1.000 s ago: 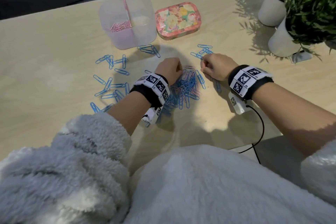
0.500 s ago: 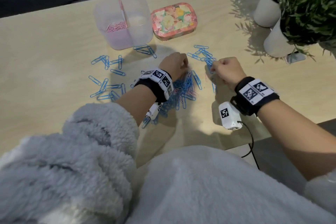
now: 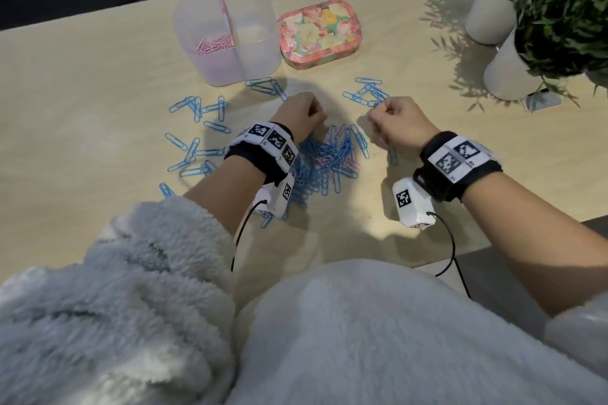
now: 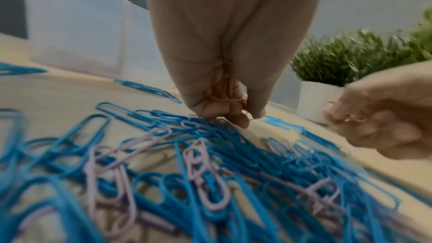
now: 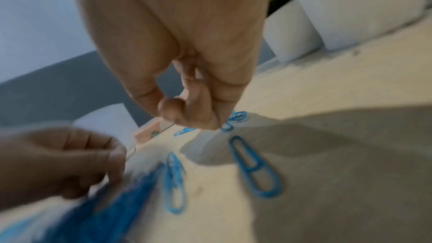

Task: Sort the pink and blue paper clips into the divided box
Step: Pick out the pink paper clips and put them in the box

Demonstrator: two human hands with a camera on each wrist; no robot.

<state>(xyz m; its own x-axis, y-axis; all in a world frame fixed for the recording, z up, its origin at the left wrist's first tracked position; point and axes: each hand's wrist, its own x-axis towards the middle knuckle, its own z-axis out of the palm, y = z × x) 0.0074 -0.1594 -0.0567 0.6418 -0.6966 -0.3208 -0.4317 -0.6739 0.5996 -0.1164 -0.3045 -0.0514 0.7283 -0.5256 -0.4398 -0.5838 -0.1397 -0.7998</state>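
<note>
A mixed pile of blue and pink paper clips [image 3: 329, 161] lies on the table in front of me. My left hand [image 3: 316, 115] is at the pile's far edge, fingers curled round several pink clips [image 4: 230, 95]. To the right of the pile, my right hand [image 3: 378, 112] is held off the table, and it pinches a pink clip [image 4: 355, 120] at its fingertips. The translucent divided box [image 3: 263, 10] stands behind the pile, with pink clips [image 3: 214, 43] in its left compartment. Its right compartment looks bare.
Loose blue clips [image 3: 197, 148] are scattered left of the pile, and more blue clips [image 3: 367, 92] lie behind my right hand. A floral tin [image 3: 320, 33] sits right of the box. Two white plant pots [image 3: 506, 69] stand at the back right.
My right hand has drawn away from the pile to the right and lifted, its wrist camera now showing. My left hand has stayed at the pile's far edge.
</note>
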